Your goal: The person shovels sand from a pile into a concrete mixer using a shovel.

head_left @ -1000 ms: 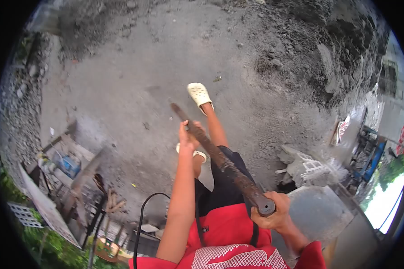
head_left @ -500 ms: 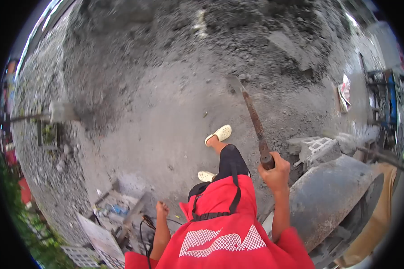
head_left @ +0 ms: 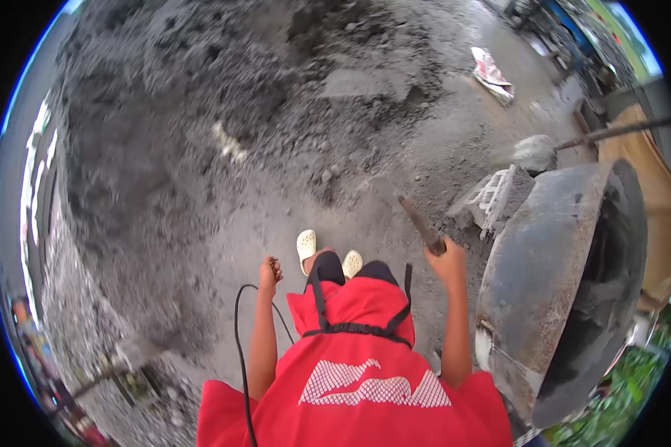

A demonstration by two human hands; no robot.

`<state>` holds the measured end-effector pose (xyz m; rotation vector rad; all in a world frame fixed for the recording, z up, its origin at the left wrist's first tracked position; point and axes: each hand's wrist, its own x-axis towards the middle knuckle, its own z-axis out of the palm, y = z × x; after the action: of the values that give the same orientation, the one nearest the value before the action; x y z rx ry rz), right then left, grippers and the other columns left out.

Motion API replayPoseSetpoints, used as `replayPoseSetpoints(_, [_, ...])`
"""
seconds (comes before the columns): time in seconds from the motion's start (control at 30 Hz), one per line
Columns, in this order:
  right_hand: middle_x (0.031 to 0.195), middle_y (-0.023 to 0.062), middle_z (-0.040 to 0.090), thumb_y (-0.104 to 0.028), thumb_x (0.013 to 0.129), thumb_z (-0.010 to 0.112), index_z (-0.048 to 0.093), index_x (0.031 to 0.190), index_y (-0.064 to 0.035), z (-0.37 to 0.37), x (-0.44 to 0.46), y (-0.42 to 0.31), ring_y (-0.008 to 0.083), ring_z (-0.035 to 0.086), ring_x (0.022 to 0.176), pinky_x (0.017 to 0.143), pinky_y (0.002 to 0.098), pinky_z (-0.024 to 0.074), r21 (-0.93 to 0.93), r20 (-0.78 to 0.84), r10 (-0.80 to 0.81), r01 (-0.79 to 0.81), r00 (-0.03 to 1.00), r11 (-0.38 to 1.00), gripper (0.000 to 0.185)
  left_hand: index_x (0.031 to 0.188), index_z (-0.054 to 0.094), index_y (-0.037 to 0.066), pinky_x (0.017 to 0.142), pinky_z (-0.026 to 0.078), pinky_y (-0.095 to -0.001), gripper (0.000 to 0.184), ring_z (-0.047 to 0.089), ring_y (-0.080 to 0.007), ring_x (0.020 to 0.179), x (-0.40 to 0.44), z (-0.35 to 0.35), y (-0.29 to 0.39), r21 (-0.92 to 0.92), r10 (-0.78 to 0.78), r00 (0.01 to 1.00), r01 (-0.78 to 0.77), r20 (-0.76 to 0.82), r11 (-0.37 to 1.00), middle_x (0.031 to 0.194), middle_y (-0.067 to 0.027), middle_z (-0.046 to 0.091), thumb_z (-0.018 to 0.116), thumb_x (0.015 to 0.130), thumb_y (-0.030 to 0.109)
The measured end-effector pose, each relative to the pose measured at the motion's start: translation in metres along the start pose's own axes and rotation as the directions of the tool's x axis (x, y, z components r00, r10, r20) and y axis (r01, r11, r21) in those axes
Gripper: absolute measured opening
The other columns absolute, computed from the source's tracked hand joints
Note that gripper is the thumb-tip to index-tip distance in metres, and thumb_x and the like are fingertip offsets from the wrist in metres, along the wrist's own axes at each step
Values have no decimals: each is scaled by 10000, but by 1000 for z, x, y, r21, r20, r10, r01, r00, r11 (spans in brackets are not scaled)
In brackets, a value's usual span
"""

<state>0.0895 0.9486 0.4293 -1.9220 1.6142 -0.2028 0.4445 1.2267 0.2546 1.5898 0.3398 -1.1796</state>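
My right hand (head_left: 446, 259) is wrapped round the end of a long brown handle (head_left: 420, 223), which points forward and away from me. A blurred grey blade seems to sit at its far tip, over the ground. On the left, my left hand (head_left: 271, 272) hangs beside my body with its fingers curled in, and nothing shows in it. A thin black cable (head_left: 238, 335) loops down near my left forearm. Between my hands, my feet in pale clogs (head_left: 306, 247) stand on grey, dusty ground.
A heap of grey gravel (head_left: 164, 112) rises ahead and to the left. To the right lie a large metal drum (head_left: 544, 261), a broken concrete block (head_left: 492, 195) and a tan sheet (head_left: 645, 179). A white and red sack (head_left: 492, 74) lies farther off.
My left hand has let go of the handle and dropped to my side. I have turned right towards the gravel heap, and the handle, now in my right hand only, points forward.
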Motion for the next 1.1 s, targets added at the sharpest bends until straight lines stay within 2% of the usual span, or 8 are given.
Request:
replayPoseSetpoints(0.1, [676,149,619,-269,611,709,598,764,-39,-6,-27,31,362,607,686,582,409,459,22,-97,107,-105,990,994,298,805,443,144,430,310,-244,245,355,-105,449,67,34,51,240,-57,998,54,5,969,568,33,364,406,885,372])
replayPoseSetpoints(0.2, [652,153,603,-243,608,697,586,722,-30,-7,-22,32,355,589,631,563,395,437,3,-110,301,-303,947,953,266,844,485,133,447,323,-258,273,371,-113,470,156,62,73,115,9,994,-22,104,993,567,36,365,414,878,394])
replayPoseSetpoints(0.33, [596,145,552,-175,640,668,597,765,9,7,-8,18,257,561,555,544,386,412,158,-204,478,-453,854,878,234,1210,450,137,675,407,-314,452,449,-149,767,180,124,110,16,-65,997,64,36,998,969,-37,472,500,842,394])
replayPoseSetpoints(0.6, [611,47,572,-173,733,655,589,790,-11,-42,123,-13,130,510,442,426,255,402,502,-58,688,-574,723,646,185,1156,453,134,616,411,-275,332,459,-110,675,156,304,162,79,-215,941,201,260,976,808,7,484,487,865,290])
replayPoseSetpoints(0.7, [613,35,549,-204,752,662,568,796,-42,-78,173,2,138,520,464,430,278,418,702,387,546,-622,743,347,192,1099,462,138,599,416,-278,272,485,-104,655,132,363,139,17,-204,925,210,320,978,767,21,499,500,861,263])
replayPoseSetpoints(0.77, [607,14,507,-224,757,662,541,803,-74,-75,209,35,144,502,475,437,298,415,802,591,225,-594,775,-61,199,1099,461,140,619,427,-288,285,492,-101,668,108,397,116,-29,-160,925,181,345,983,783,22,506,515,853,274])
replayPoseSetpoints(0.97, [611,-3,466,-156,736,597,470,718,-111,-95,324,-19,145,456,505,511,313,417,806,572,35,-554,819,-206,136,1006,470,159,581,415,-287,200,477,-108,644,61,461,94,-370,-108,975,174,193,913,732,29,491,516,846,269])
replayPoseSetpoints(1.1, [616,-22,447,-129,656,576,467,704,-111,-97,365,-70,132,437,556,589,284,402,664,519,-356,-629,777,-404,120,1121,463,145,584,429,-276,286,473,-94,639,70,464,113,-512,49,998,-20,43,859,763,22,496,487,842,204])
